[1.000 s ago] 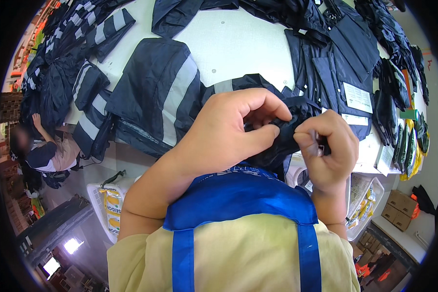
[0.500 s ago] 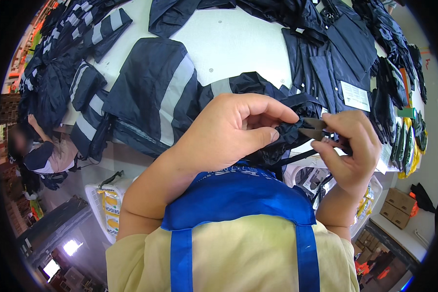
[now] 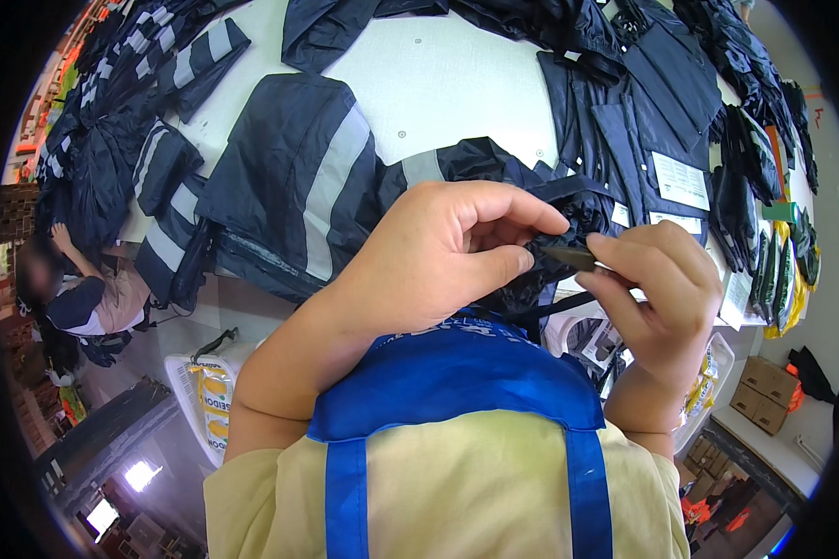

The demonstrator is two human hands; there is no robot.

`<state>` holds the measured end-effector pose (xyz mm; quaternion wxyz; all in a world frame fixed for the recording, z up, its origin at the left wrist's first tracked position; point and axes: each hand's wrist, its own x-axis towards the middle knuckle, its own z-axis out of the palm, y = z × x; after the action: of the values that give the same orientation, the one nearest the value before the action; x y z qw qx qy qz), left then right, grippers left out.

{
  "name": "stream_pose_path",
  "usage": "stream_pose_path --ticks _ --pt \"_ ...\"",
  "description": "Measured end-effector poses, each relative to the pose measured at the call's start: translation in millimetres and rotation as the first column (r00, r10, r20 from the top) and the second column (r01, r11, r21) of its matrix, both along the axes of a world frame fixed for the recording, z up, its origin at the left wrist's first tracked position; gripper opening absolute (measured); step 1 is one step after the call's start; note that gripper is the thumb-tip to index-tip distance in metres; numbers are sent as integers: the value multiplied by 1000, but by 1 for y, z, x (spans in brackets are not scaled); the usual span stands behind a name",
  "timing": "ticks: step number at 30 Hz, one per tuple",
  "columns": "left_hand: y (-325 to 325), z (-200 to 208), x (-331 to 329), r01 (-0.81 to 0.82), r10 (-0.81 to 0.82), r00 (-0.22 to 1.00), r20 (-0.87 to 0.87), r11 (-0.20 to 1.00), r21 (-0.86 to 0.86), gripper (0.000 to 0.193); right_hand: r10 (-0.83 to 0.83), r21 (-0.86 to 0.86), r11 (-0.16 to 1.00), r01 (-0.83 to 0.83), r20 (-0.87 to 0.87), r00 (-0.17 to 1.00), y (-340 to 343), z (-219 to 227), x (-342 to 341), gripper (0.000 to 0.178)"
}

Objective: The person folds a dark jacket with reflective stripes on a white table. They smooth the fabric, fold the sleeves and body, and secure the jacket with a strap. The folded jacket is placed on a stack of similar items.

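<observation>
My left hand (image 3: 438, 247) pinches a gathered edge of a dark navy garment (image 3: 294, 177) with wide grey stripes, the folds bunched between thumb and forefinger. Closed around a pair of thread snips (image 3: 567, 256), my right hand (image 3: 667, 289) brings the blades up to the bunched cloth beside my left fingertips. The blades look pressed together. Just what lies at their tips is lost in the dark folds. A dark strap or strip of cloth crosses beneath my right hand.
The white table (image 3: 457, 70) carries more dark garments, with folded ones and paper sheets (image 3: 680, 182) at the right. White baskets (image 3: 196, 391) stand at both sides of me. A co-worker (image 3: 103, 293) reaches toward garments at the far left. Cardboard boxes (image 3: 763, 396) sit at right.
The snips have moved left toward my left fingertips, and their blades have gone from apart to together. My left hand has barely moved.
</observation>
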<state>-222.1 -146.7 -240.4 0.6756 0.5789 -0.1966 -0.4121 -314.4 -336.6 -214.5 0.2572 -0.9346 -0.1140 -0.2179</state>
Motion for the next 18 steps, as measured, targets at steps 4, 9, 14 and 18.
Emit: stream_pose_path --ticks 4,9,14,18 --pt "1 -2 1 11 -11 999 33 1000 -14 32 -113 469 874 129 -61 992 -20 -20 -1 32" --pt "1 -16 4 -22 15 927 376 1000 13 34 -109 937 185 296 -279 954 -69 -91 32 30" --pt "7 -37 18 -355 202 778 595 922 152 30 -475 631 210 747 -602 642 -226 -204 21 34" --pt "21 -55 37 -385 207 715 668 914 130 18 -935 -252 353 901 -109 336 -273 -236 18 76"
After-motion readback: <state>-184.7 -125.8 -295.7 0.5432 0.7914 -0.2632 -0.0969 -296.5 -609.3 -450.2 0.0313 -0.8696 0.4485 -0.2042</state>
